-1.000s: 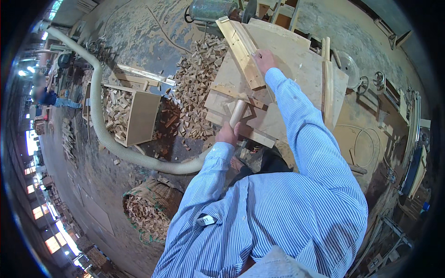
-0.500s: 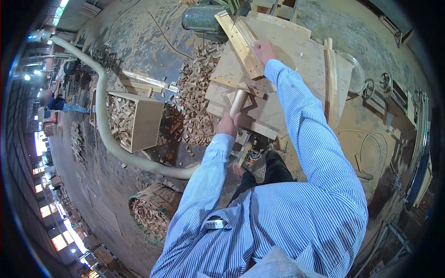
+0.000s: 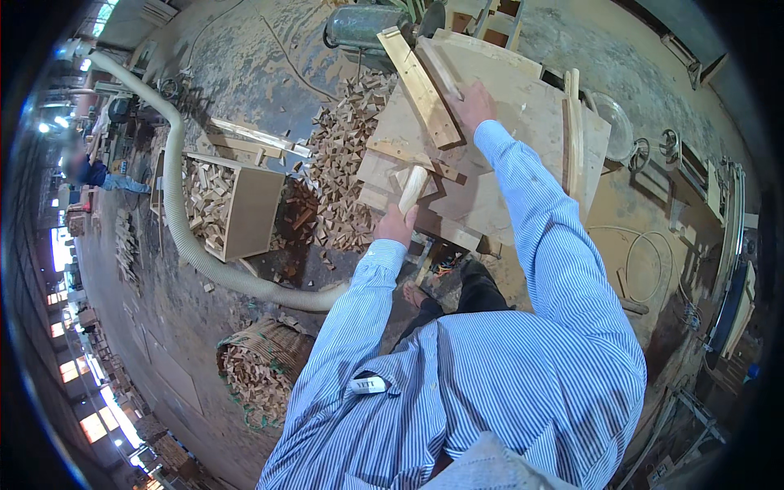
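My left hand [image 3: 395,225] is closed round the near end of a short, thick, pale wooden piece [image 3: 414,188], which slants up over the front edge of the worktable [image 3: 514,122]. Farther off, my right hand [image 3: 477,106] grips the near end of a narrow wooden strip [image 3: 439,67] that points away to the far left. Beside that strip lies a longer yellowish board [image 3: 418,88] with small dark holes. A flat wooden bar [image 3: 400,153] crosses the table beyond my left hand, and part of it is hidden behind the piece I hold.
Wood offcuts [image 3: 339,155] are heaped left of the table. A box of offcuts [image 3: 255,214], a ribbed hose [image 3: 184,220] and a full basket [image 3: 273,351] stand at the left. Curved wooden strips [image 3: 573,139] lie along the table's right side. A green motor [image 3: 367,28] stands beyond.
My right hand has shifted slightly, and its strip now lies apart from the long board. The piece in my left hand is tilted a little differently. The whole view has shifted slightly.
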A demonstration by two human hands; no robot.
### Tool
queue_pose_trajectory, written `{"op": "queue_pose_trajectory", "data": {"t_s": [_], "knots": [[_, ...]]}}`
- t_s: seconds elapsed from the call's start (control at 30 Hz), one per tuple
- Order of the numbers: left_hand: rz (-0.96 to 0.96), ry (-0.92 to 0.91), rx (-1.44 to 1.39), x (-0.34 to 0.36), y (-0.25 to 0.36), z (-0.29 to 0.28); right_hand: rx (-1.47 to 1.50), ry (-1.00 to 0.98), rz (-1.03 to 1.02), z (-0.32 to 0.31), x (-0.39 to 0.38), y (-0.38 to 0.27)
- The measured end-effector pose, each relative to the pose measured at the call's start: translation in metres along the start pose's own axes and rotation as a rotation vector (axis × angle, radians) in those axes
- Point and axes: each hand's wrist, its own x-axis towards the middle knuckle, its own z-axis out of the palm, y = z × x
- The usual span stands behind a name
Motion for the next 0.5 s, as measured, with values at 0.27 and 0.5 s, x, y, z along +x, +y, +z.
{"op": "queue_pose_trajectory", "data": {"t_s": [0.27,0.5], "knots": [[0.01,-0.012,-0.035,-0.04,-0.041,0.002,0.044,-0.076,0.127,0.033,-0.066,-0.018],[0.004,-0.05,-0.028,-0.057,-0.058,0.002,0.02,-0.07,0.07,0.057,-0.043,-0.026]]}}
